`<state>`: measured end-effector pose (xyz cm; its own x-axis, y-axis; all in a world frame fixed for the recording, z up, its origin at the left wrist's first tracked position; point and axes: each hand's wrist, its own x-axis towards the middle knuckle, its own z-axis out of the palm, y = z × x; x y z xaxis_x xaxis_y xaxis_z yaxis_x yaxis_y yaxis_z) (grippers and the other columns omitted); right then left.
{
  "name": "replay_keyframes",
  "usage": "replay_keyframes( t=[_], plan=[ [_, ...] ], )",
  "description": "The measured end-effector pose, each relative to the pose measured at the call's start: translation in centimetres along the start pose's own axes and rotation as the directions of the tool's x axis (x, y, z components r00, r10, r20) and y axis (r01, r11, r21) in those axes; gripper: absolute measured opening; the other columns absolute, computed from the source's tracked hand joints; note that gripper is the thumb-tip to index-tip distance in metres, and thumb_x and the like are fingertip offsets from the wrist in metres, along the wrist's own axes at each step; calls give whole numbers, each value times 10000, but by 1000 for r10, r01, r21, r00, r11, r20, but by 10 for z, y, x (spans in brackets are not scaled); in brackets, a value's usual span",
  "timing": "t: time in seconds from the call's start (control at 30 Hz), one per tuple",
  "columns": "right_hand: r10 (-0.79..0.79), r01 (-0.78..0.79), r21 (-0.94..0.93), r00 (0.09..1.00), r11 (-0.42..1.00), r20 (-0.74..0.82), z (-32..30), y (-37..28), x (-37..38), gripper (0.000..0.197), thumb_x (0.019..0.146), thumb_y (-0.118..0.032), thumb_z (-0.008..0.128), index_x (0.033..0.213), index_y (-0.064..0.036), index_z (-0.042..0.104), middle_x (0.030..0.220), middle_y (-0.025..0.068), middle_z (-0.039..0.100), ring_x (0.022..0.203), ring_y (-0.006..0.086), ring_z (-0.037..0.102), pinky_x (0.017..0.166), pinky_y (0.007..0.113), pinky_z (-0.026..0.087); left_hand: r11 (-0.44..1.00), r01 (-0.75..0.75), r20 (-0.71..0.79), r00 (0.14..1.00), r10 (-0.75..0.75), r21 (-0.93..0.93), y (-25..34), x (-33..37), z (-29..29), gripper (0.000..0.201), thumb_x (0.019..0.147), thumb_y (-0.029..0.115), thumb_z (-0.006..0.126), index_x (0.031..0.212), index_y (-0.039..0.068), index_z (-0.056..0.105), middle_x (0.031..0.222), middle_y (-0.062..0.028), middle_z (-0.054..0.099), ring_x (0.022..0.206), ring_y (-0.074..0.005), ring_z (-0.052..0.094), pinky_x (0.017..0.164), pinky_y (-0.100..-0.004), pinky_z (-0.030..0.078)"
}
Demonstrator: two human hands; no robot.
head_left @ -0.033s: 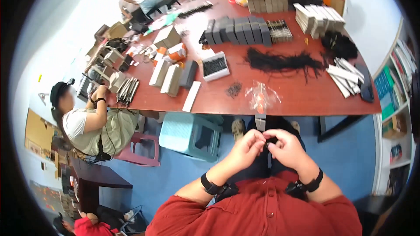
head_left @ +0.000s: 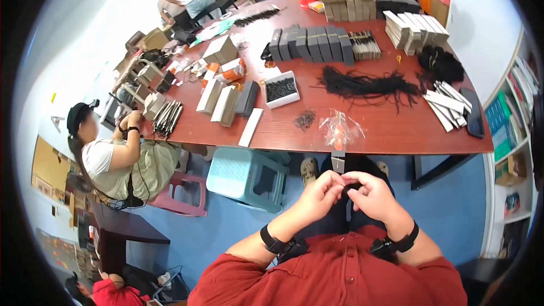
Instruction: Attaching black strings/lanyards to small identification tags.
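Just in front of the table's edge, my left hand (head_left: 322, 197) and my right hand (head_left: 371, 195) meet at the fingertips. Thumb and forefinger are pinched together on each. Something small and dark shows between them, too small and covered to name. Right beyond my fingers, a small grey block (head_left: 338, 162) sticks out at the table edge. A crumpled clear plastic bag (head_left: 347, 129) with orange bits lies behind it. To its left is a little pile of dark small pieces (head_left: 305, 119), and farther back stands a white box (head_left: 283, 98) full of black small parts.
On the red-brown table (head_left: 391, 127) lie a bundle of black cords (head_left: 368, 86), a row of dark grey boxes (head_left: 311, 44), white strips (head_left: 447, 105) and a phone (head_left: 475, 114). A blue stool (head_left: 243, 175) stands left of me. A co-worker (head_left: 105, 153) sits at the left.
The whole view has shifted slightly. My hands keep nearly the same pinched pose, fingertips together.
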<state>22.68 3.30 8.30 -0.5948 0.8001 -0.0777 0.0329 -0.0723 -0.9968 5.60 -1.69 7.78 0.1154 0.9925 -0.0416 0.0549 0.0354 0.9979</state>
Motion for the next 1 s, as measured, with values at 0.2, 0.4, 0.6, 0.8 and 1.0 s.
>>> replay_keyframes(
  t=[0.2,0.4,0.6,0.8,1.0],
  plan=[
    [222,-292,363,949,885,223,-12,17,-10,80,903,-103,535,945,-34,536,770,16,591,539,77,519,478,193,422,986,-62,4,998,62,156,-6,-7,6,13,941,39,492,941,40,505,769,-6,527,708,-69,505,622,-222,435],
    [187,-316,550,942,773,278,-7,29,-11,22,893,-90,550,893,-92,528,654,-53,446,460,30,359,431,188,278,980,80,171,984,-49,-183,-4,-6,6,38,929,23,488,920,46,516,757,-8,523,669,-80,491,604,-225,423],
    [236,-422,665,904,616,356,0,37,-5,69,903,-123,527,839,-95,525,591,-59,406,414,32,307,396,189,245,970,-131,41,991,125,206,-3,-7,5,87,896,-40,502,899,29,555,752,-18,531,675,-103,529,613,-251,468],
    [186,-437,706,894,557,407,2,45,-9,76,909,-133,542,851,-84,542,599,-68,421,434,19,319,397,183,244,986,-30,72,996,43,-163,-16,-5,-1,51,932,41,508,919,74,471,755,11,494,631,-68,483,571,-202,401],
    [212,-280,555,960,784,185,14,32,-9,56,904,-124,559,896,-70,545,664,-64,472,464,-4,329,412,177,235,983,26,69,998,-14,-181,-14,-2,-3,54,936,75,534,927,78,480,749,26,500,630,-62,482,571,-195,397]
  ],
)
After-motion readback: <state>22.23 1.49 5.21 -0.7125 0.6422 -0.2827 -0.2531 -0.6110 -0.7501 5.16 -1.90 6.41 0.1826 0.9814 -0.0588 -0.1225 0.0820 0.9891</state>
